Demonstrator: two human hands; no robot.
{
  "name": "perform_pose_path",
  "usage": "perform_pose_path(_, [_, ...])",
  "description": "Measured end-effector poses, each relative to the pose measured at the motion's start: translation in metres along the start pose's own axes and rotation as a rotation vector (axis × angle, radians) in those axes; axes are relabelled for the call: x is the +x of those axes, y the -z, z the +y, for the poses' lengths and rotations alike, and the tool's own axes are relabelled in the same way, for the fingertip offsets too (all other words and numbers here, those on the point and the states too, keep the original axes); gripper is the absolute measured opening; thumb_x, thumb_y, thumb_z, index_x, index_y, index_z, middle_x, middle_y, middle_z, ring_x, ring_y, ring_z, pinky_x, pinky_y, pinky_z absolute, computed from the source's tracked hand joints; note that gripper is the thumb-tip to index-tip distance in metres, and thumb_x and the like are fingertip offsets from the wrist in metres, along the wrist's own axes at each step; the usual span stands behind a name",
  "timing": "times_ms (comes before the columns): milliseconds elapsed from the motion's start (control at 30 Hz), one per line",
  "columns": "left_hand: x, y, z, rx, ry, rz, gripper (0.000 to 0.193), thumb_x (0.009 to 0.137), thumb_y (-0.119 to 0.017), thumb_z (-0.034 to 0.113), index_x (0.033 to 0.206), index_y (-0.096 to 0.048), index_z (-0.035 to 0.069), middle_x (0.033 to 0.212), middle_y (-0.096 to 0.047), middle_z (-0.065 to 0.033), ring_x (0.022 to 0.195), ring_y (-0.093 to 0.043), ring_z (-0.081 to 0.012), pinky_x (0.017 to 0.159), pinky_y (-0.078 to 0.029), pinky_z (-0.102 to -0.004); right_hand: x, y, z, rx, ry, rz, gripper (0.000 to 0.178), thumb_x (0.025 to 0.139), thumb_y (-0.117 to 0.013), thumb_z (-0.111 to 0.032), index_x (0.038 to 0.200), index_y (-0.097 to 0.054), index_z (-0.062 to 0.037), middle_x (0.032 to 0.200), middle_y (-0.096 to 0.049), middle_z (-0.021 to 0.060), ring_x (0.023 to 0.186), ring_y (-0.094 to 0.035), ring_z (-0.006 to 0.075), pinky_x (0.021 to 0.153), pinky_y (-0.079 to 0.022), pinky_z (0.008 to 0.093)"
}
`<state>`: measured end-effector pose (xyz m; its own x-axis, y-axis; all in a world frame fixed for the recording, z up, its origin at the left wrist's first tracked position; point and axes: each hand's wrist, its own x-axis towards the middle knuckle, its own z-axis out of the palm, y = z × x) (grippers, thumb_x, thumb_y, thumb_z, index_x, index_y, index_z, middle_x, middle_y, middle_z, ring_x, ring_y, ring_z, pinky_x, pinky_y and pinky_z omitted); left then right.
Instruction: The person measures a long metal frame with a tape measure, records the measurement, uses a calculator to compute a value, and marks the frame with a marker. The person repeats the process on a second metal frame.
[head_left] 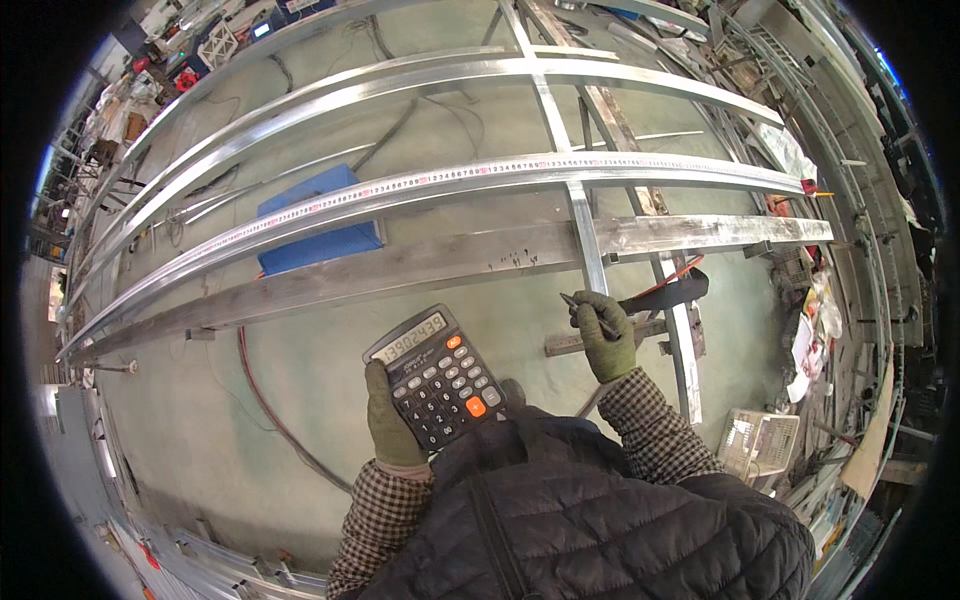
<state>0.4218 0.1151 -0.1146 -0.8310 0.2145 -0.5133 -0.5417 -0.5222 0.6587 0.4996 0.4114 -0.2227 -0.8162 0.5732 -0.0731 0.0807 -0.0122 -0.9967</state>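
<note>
My left hand (393, 421), in a green glove, grips a black calculator (443, 385) by its left side. Its lit grey display faces up, and two of its keys are orange. In my right hand (607, 338), also gloved in green, a dark pen-like marker (570, 299) pokes out past the fingers. That hand is beside a metal crossbar (586, 240), just below the long beams. Ahead of both hands, a measuring tape (430, 181) lies stretched along a shiny metal tube (400, 200), its red end at the far right. Dark marks show on the nearer dull beam (450, 255).
A blue box (320, 220) sits on the floor under the beams. Cables (270, 410) run over the floor at left. At right are a white plastic crate (758, 442), a black-handled tool (675, 291) and piled scrap. More metal bars (270, 575) lie at lower left.
</note>
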Motion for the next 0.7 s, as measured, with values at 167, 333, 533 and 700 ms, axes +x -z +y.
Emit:
perform_pose_path(167, [-0.026,0.002,-0.013,0.03,-0.101,-0.037,0.07,0.11,-0.049,0.061,0.143,-0.06,0.0,0.124,-0.075,-0.0178,0.104,-0.078,-0.0277,0.087,-0.068,-0.0407,-0.003,-0.004,-0.045,0.063,-0.081,-0.01,0.022,0.107,-0.067,-0.013,0.123,-0.072,0.0013,0.101,-0.074,0.006,0.087,-0.068,0.01,0.077,-0.057,0.0262])
perform_pose_path(333, [-0.045,0.017,-0.019,0.024,-0.122,-0.003,0.076,0.106,-0.053,0.066,0.145,-0.058,0.001,0.126,-0.074,-0.0183,0.104,-0.078,-0.0296,0.085,-0.069,-0.0437,-0.022,0.0,-0.167,-0.259,0.714,-0.595,0.023,0.094,-0.074,-0.013,0.114,-0.075,-0.0011,0.1,-0.078,0.0104,0.08,-0.074,0.0207,0.068,-0.06,0.0334])
perform_pose_path(533, [-0.056,0.016,-0.012,0.112,-0.174,0.029,0.078,0.107,-0.049,0.066,0.146,-0.056,0.0,0.131,-0.071,-0.0188,0.109,-0.077,-0.0302,0.089,-0.069,-0.0438,-0.071,-0.03,-0.265,0.07,1.304,-0.75,0.034,0.089,-0.077,-0.031,0.115,-0.077,-0.0088,0.101,-0.077,0.0129,0.077,-0.077,0.0256,0.058,-0.061,0.0376])
perform_pose_path(700, [-0.063,0.007,-0.007,0.065,-0.232,0.069,0.064,0.112,-0.05,0.056,0.143,-0.058,0.0,0.125,-0.074,-0.0178,0.101,-0.078,-0.0254,0.082,-0.069,-0.0375,-0.085,-0.051,-0.273,0.122,1.319,-0.728,0.034,0.089,-0.077,-0.03,0.116,-0.077,-0.0094,0.104,-0.077,0.0138,0.078,-0.077,0.0266,0.059,-0.062,0.0378])
